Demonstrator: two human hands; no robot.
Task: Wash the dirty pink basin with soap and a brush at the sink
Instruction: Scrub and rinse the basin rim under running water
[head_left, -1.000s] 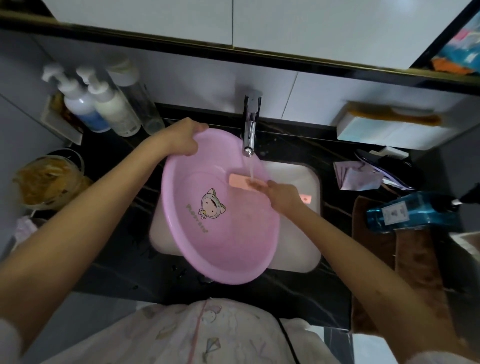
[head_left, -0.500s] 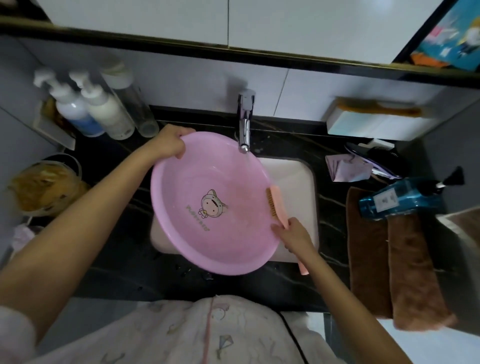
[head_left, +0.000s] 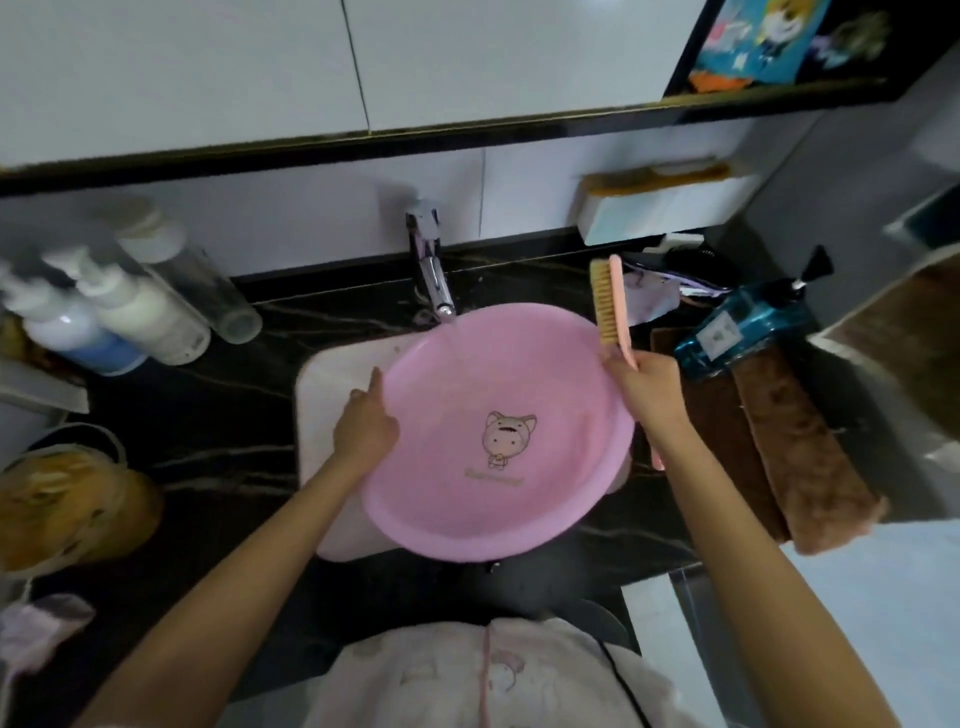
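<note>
Currently the pink basin (head_left: 498, 436) sits over the white sink (head_left: 337, 374) in the middle of the counter (head_left: 218, 415). It covers most of the sink, and its near rim reaches toward the counter's front edge. Water runs from the tap (head_left: 431, 265) at the counter's back edge onto the basin's far inner wall. The left hand (head_left: 363, 431) holds the basin's left rim, with the index finger straight along the rim and the remaining fingers curled at it. The right hand (head_left: 644, 384) is closed round the handle of the brush (head_left: 610, 306) at the basin's right rim. The brush stands upright with its bristles facing left. Pump bottles (head_left: 130, 322) stand at the counter's back left corner. A blue bottle (head_left: 748, 322) lies at the far end of the brown towels (head_left: 789, 441) along the right edge.
</note>
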